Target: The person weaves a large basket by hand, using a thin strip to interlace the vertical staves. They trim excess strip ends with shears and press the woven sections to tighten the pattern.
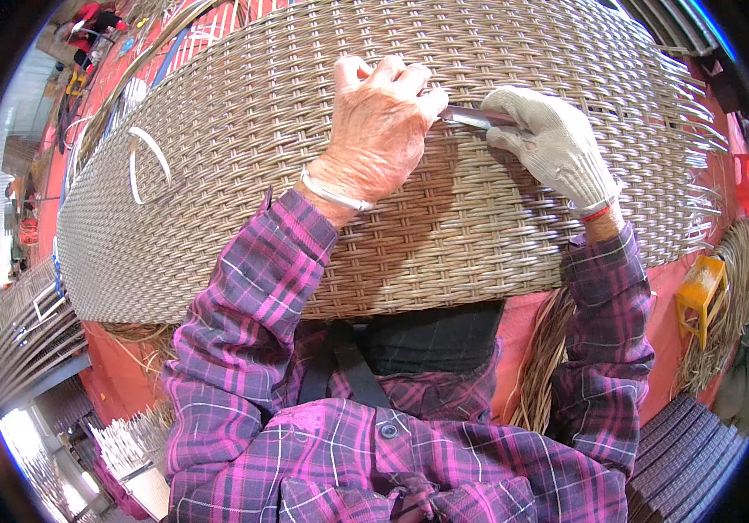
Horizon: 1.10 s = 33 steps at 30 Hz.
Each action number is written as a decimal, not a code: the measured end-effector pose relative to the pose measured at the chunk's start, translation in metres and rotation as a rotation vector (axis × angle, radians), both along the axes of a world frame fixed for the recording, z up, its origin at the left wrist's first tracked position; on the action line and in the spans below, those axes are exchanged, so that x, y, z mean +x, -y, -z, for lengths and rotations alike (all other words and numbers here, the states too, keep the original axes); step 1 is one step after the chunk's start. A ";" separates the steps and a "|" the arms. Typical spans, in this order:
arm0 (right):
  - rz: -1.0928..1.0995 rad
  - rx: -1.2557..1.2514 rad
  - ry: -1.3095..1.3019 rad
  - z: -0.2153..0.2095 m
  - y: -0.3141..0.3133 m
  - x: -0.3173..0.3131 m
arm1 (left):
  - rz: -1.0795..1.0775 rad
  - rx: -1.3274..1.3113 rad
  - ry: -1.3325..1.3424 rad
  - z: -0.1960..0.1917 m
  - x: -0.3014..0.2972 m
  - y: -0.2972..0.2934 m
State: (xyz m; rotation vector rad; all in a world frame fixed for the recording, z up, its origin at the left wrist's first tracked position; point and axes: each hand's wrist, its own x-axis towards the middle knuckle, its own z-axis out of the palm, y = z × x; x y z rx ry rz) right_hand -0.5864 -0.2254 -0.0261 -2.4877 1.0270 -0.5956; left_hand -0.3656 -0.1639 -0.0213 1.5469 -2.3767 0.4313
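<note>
A large sheet of woven brown-grey wicker (244, 183) lies across my lap, and both hands are over its far middle part. My bare left hand (376, 131) rests on the weave with fingers curled in; whatever its fingertips pinch is hidden. In a white knit glove, my right hand (553, 144) grips a slim, shiny metal tool (470, 117), its exact kind unclear. The tool points left, its tip close to my left thumb. A loose pale strip (149, 157) curls up from the weave at the left.
Loose strand ends (701, 131) fringe the sheet's right edge. An orange stool (700, 296) and bundles of brown strands (736, 270) stand at the right. More strands (544, 357) hang by my right forearm. Curved rods (30, 322) are stacked at the left, above a red floor covering (117, 379).
</note>
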 end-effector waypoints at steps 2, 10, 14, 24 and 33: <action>0.013 0.020 -0.034 -0.002 -0.002 -0.001 | 0.050 -0.006 0.021 -0.001 0.000 0.008; 0.197 0.233 -0.025 -0.013 -0.021 -0.038 | 0.150 0.048 -0.077 -0.003 -0.001 0.018; 0.444 0.394 0.181 -0.011 -0.021 -0.047 | 0.266 -0.168 -0.317 -0.015 -0.025 0.033; -0.050 0.744 0.533 -0.018 -0.010 0.064 | 0.132 -0.208 -0.745 -0.016 0.024 -0.025; -0.152 0.660 0.153 -0.045 0.014 0.072 | -0.523 -0.220 -0.362 -0.002 0.188 -0.178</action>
